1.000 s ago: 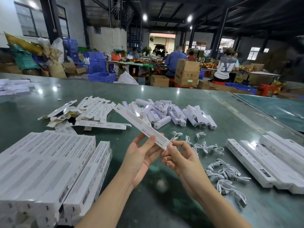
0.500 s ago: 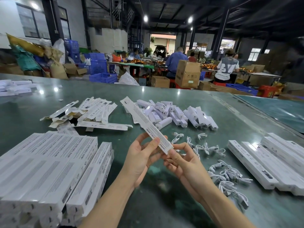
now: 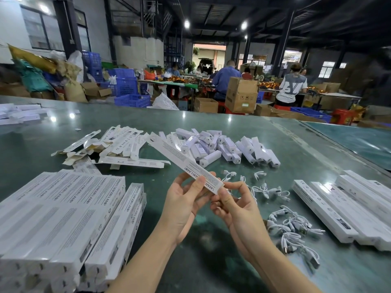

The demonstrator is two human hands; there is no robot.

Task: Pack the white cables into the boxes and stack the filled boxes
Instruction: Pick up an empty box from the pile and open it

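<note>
Closing a long box (image 3: 186, 163) gripped in left hand (image 3: 186, 201), right hand (image 3: 234, 206) pinching its near end flap; next, probably stacking onto the left pile (image 3: 63, 212).

— What sort of place is this?

— A packing workshop inside a warehouse-like hall. Dark steel roof beams (image 3: 222, 15) carry bare lamps, and a wide doorway (image 3: 208, 58) opens at the far end.

— What else shows it?

— A long green worktable (image 3: 232, 127) bears stacked white boxes (image 3: 63, 212), flat unfolded cartons (image 3: 110, 144) and loose white cables (image 3: 289, 227). Behind it stand blue plastic crates (image 3: 127, 85), brown shipping cartons (image 3: 241, 96) and stuffed sacks (image 3: 74, 89).

— Anyone else working?

— Yes, several workers sit or stand at other tables, among them 1 in a blue jacket (image 3: 225, 81).
</note>
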